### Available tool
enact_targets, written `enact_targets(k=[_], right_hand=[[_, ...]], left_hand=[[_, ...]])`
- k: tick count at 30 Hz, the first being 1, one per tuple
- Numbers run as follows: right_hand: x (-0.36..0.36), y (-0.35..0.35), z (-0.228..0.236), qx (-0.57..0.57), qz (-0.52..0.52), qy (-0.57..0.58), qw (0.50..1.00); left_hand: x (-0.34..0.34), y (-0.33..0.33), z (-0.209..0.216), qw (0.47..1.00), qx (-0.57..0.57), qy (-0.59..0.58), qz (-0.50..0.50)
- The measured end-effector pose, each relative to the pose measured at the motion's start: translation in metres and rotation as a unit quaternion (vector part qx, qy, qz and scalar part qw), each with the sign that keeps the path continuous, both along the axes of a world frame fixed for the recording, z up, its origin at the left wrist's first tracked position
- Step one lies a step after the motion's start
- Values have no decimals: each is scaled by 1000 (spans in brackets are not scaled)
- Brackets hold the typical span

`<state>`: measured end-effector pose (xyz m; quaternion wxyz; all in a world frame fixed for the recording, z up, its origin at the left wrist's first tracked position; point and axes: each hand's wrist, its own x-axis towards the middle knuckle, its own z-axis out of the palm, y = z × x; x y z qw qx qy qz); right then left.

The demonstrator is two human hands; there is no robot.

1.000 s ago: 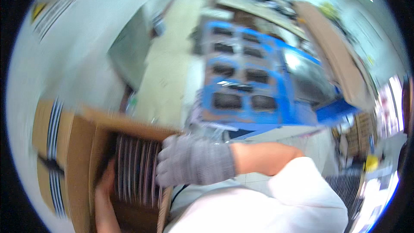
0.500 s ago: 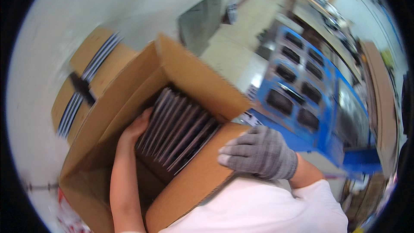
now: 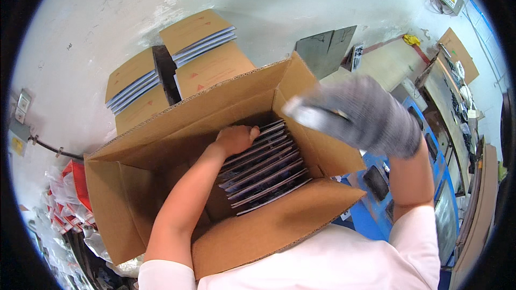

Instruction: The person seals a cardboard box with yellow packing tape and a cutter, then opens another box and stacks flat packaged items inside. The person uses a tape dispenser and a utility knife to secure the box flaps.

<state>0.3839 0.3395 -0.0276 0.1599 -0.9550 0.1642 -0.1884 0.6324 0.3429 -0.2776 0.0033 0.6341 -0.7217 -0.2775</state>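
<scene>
Thin dark panels point(image 3: 267, 169), seemingly gripped at ten o'clock by the bare left hand point(image 3: 235, 140), could be toppled by slippage; the grey-gloved right hand's point(image 3: 365, 115) closure is unclear.

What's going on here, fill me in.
A person is handling a row of thin flat panels standing on edge in the right part of an open cardboard box. The bare left hand is inside the box, its fingers at the end panel nearest the wall. The right hand, in a grey glove, is raised over the box's right side, too blurred to tell whether it holds anything. Brown stacks stand beyond the box.
</scene>
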Motion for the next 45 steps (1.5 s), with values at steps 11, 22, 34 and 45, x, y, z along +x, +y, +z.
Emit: enact_targets(k=[11, 22, 34, 45], right_hand=[[164, -177, -8, 28, -76, 198, 977], [186, -102, -14, 9, 176, -54, 983], [99, -86, -202, -89, 85, 472, 873], [80, -72, -200, -130, 88, 423, 892]], left_hand=[[-8, 8, 15, 999, -32, -22, 35], [56, -13, -49, 973, 37, 209, -87], [48, 10, -3, 975, 75, 198, 73], [72, 124, -68, 640, 48, 426, 638]])
